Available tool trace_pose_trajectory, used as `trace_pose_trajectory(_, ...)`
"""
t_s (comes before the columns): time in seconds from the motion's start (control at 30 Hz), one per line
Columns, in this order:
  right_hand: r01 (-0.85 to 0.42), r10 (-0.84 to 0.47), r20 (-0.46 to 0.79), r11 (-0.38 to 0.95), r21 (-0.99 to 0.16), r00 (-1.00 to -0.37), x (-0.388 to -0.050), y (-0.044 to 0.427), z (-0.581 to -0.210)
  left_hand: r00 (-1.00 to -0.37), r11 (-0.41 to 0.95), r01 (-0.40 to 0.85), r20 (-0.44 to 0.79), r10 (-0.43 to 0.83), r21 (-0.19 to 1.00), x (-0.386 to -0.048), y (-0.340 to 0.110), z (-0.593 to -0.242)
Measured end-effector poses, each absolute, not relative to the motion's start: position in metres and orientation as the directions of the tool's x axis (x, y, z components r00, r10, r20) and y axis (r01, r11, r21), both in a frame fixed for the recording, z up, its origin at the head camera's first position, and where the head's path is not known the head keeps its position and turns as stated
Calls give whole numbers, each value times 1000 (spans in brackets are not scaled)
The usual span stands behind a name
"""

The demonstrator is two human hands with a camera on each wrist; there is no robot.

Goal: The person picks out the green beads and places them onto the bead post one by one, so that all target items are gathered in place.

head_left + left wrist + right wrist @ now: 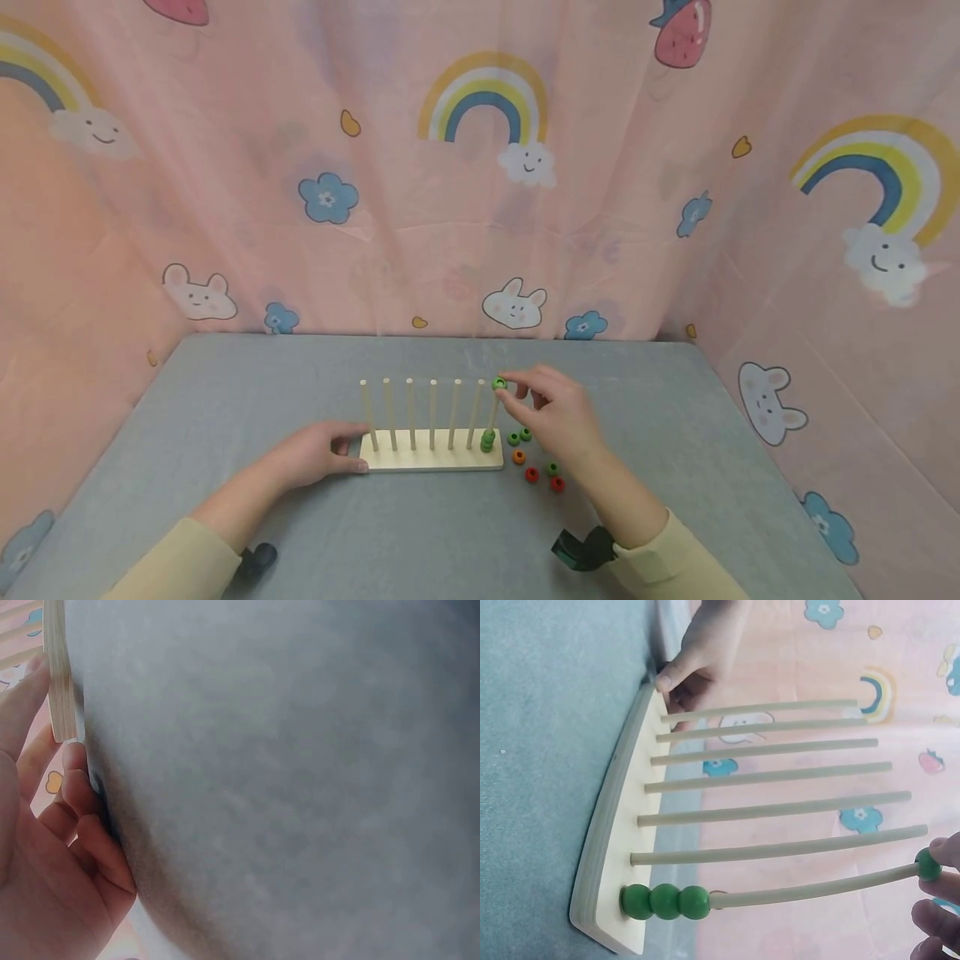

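Note:
A pale wooden peg board [431, 460] with a row of several upright pegs lies on the table. My left hand [318, 454] grips the board's left end between thumb and fingers; the left wrist view shows the board's edge [61, 697] there. At the top of the rightmost peg [817, 890], my right hand [558, 412] pinches a green bead [928, 865] between thumb and index finger. The bead sits at the peg's tip; how far it is threaded on, I cannot tell. Three green beads [665, 901] are stacked at the base of that same peg.
Right of the board lie loose beads: green ones [513, 439], an orange one [518, 457] and red ones [532, 474], below my right forearm and hand. The grey table [247, 383] meets a pink patterned curtain [390, 267] at its back and sides.

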State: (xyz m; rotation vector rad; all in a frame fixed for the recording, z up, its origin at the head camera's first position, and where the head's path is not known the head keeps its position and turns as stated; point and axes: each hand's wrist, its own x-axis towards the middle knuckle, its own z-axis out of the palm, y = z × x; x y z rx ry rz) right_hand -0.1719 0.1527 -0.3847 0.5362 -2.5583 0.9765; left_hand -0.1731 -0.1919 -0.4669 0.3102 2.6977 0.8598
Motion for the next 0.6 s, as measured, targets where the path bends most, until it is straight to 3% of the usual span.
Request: trace_pose_trajectory(0.6,-355,-260,252,793,-495,-932,-173,153,-410,-932,795,118,-210,296,595,-173,-191,-466)
